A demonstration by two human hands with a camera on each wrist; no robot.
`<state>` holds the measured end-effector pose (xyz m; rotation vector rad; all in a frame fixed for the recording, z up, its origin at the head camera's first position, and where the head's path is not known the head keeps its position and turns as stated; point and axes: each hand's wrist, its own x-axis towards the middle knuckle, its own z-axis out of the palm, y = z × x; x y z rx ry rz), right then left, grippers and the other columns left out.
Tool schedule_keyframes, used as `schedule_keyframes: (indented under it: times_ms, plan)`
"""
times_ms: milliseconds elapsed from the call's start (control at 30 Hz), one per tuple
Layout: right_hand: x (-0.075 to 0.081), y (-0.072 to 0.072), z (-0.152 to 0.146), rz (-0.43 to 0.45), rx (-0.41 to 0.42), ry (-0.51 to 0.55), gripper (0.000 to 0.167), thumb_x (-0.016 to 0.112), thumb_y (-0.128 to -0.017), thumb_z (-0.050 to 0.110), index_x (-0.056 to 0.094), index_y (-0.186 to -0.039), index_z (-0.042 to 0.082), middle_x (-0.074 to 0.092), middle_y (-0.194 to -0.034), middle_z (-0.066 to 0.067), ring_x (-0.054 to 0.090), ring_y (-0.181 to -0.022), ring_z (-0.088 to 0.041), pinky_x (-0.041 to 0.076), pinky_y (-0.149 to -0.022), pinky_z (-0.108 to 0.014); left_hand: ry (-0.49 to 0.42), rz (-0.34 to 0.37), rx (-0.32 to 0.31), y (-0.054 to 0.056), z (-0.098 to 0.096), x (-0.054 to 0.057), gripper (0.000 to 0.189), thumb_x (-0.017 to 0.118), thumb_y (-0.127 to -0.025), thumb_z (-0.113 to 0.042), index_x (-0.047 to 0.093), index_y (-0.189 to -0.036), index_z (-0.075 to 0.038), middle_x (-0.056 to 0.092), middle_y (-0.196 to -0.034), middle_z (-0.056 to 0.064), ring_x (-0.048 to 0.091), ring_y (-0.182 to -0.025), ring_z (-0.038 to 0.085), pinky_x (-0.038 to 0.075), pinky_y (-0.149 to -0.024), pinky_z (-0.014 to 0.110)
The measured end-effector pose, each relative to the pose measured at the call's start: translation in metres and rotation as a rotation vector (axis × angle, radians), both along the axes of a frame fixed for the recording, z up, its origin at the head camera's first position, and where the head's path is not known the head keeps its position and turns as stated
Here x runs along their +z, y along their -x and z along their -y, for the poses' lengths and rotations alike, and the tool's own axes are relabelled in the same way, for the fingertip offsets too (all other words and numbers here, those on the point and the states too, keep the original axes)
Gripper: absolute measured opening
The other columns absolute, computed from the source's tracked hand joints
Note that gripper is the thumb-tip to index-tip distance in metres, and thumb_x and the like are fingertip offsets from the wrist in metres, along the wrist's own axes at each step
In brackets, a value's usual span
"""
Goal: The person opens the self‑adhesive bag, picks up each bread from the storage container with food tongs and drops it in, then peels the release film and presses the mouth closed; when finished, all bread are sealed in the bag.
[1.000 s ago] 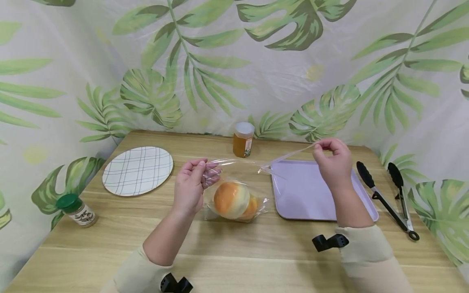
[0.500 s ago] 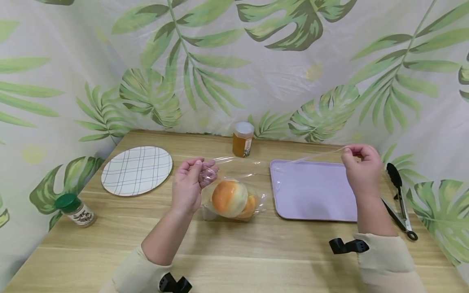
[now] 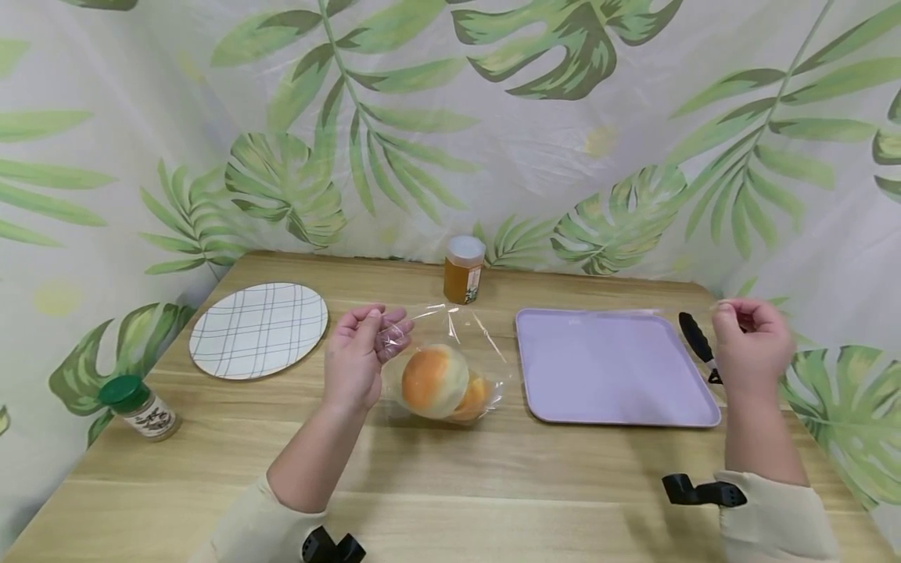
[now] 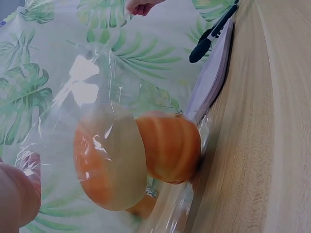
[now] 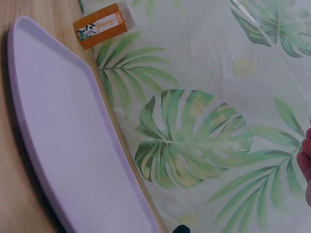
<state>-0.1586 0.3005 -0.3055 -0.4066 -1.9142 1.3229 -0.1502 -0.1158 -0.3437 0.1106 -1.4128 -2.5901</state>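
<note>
My left hand (image 3: 355, 356) pinches the upper left edge of a clear plastic bag (image 3: 452, 322), thumb against fingers. Inside it sit a round bun (image 3: 432, 381), orange-brown on one side and pale on the other, and a second orange-striped bun (image 4: 170, 148), partly behind the first. Out to the right, my right hand (image 3: 756, 348) pinches the end of a thin clear strip (image 3: 633, 313) between thumb and curled fingers. That strip stretches leftward over the tray; in the right wrist view the clear strip (image 5: 274, 46) runs taut up from the fingertips (image 5: 306, 155).
A lilac tray (image 3: 612, 367) lies right of the bag, with black-tipped tongs (image 3: 695, 336) partly hidden behind my right hand. Behind the bag stands an amber jar (image 3: 462, 274). To the left are a checked plate (image 3: 259, 330) and a green-capped shaker (image 3: 141, 407).
My right hand has moved well to the right, drawing the clear strip away from the bag mouth and across the tray. The left hand and bag have barely shifted.
</note>
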Motion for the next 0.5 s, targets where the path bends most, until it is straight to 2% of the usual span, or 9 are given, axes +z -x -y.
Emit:
schedule_keyframes:
  times_ms: [133, 233, 333, 433, 500]
  plan:
    - [-0.002, -0.016, -0.003, 0.07, 0.004, 0.053, 0.026, 0.063, -0.086, 0.007, 0.063, -0.067, 0.024, 0.056, -0.071, 0.014, 0.047, -0.065, -0.002, 0.04, -0.054, -0.007, -0.003, 0.006, 0.003, 0.0, 0.001, 0.0, 0.012, 0.04, -0.104, -0.005, 0.051, -0.1, -0.007, 0.075, -0.083, -0.002, 0.074, -0.075, 0.011, 0.061, -0.068, 0.024]
    - [-0.003, -0.03, 0.001, 0.066, 0.046, 0.136, 0.026, 0.063, -0.085, 0.003, 0.065, -0.066, 0.02, 0.058, -0.065, 0.013, 0.046, -0.06, -0.002, 0.039, -0.05, -0.008, -0.002, 0.007, 0.008, 0.0, 0.0, 0.0, 0.012, 0.04, -0.104, -0.006, 0.051, -0.099, -0.007, 0.075, -0.083, -0.002, 0.074, -0.075, 0.011, 0.061, -0.068, 0.024]
    - [-0.008, -0.045, 0.005, 0.076, 0.07, 0.172, 0.027, 0.063, -0.085, 0.001, 0.066, -0.066, 0.02, 0.058, -0.061, 0.014, 0.045, -0.057, -0.002, 0.037, -0.048, -0.008, 0.003, 0.012, 0.019, 0.001, 0.0, 0.001, 0.012, 0.04, -0.104, -0.006, 0.051, -0.099, -0.008, 0.075, -0.083, -0.002, 0.074, -0.075, 0.011, 0.061, -0.068, 0.024]
    - [-0.02, -0.059, 0.006, 0.131, 0.061, 0.109, 0.028, 0.064, -0.086, 0.001, 0.066, -0.067, 0.022, 0.059, -0.06, 0.018, 0.046, -0.057, -0.001, 0.037, -0.048, -0.009, 0.006, 0.027, 0.023, 0.001, 0.0, 0.002, 0.012, 0.041, -0.104, -0.006, 0.051, -0.099, -0.008, 0.075, -0.083, -0.002, 0.074, -0.075, 0.011, 0.061, -0.067, 0.024]
    - [-0.032, -0.067, 0.004, 0.193, 0.046, 0.064, 0.024, 0.064, -0.087, 0.003, 0.068, -0.07, 0.018, 0.058, -0.061, 0.021, 0.046, -0.06, -0.001, 0.038, -0.05, -0.009, 0.009, 0.037, 0.021, 0.001, 0.0, 0.002, 0.012, 0.04, -0.104, -0.006, 0.051, -0.1, -0.008, 0.075, -0.082, -0.002, 0.074, -0.075, 0.011, 0.061, -0.067, 0.024]
